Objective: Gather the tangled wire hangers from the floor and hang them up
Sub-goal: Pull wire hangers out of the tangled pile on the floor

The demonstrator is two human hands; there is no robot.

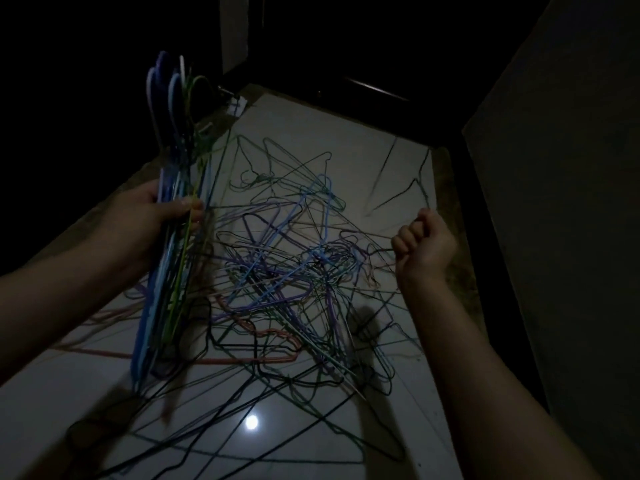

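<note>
A tangled pile of wire hangers (291,271) in blue, purple, green, pink and black lies on the pale tiled floor (311,133). My left hand (156,220) grips an upright bundle of several gathered hangers (173,140), hooks pointing up, mostly blue, white and green. My right hand (424,239) is clenched in a fist over the pile's right side and pinches a thin dark wire hanger (398,195) that rises toward the far right. The room is dim and the thin wires are hard to separate.
A dark wall or panel (561,202) stands close on the right. Dark door frame and furniture (311,64) close off the far end. A light reflection (251,422) shines on the floor near me. Small bits of clutter (237,105) lie at the far left corner.
</note>
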